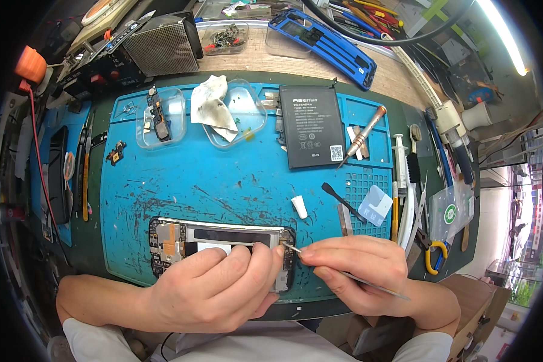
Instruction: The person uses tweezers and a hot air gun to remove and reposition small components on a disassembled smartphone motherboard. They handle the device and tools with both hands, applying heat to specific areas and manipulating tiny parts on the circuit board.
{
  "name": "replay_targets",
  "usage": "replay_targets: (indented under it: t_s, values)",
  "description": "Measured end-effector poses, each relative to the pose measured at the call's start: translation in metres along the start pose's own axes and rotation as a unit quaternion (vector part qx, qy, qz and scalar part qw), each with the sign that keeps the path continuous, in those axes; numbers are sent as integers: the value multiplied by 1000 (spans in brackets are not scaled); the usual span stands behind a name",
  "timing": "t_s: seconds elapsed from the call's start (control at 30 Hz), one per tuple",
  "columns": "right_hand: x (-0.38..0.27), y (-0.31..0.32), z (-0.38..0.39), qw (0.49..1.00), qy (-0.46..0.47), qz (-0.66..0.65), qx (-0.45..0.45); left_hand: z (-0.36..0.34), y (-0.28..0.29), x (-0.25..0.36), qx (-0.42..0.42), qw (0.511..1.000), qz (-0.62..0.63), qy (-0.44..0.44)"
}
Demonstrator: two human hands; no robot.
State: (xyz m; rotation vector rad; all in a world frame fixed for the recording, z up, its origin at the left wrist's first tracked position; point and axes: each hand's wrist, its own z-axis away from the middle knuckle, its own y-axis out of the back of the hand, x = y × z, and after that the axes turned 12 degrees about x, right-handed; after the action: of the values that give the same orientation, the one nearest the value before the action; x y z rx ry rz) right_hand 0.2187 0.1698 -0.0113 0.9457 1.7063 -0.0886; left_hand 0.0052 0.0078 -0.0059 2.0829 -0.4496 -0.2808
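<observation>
An opened smartphone point(170, 240) lies lengthwise before me, its back off and its circuit boards bare at both ends. A long dark strip runs along its middle bay. My left hand point(223, 289) is closed over the phone's near side, fingertips at its right end; part of the phone is hidden under it. My right hand point(362, 268) pinches a thin metal tool point(377, 288), whose tip touches or hovers by the small board at the phone's right end, next to my left fingertips. Whether it is tweezers or a pick, I cannot tell.
A blue work mat point(181, 181) carries a black battery point(311, 127), a screwdriver point(363, 136), a small white cap point(299, 207) and a black brush point(342, 199). Clear trays point(178, 127) stand behind. To the right lie yellow-handled pliers point(435, 256) and a syringe point(399, 160).
</observation>
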Motion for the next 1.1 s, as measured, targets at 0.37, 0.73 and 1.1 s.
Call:
replay_targets:
  t_s: [0.37, 0.73, 1.1]
  values:
    - [0, 2, 0, 1000, -4, -9, -8, 1, -1, 0, 10, 1000, -3, 0]
    - [0, 2, 0, 1000, 2, -11, -8, 5, -5, -1, 45, 999, 23, 20]
    - [1, 1, 1, 1000, 4, -14, 1, 3, -1, 0, 19, 999, 19, 21]
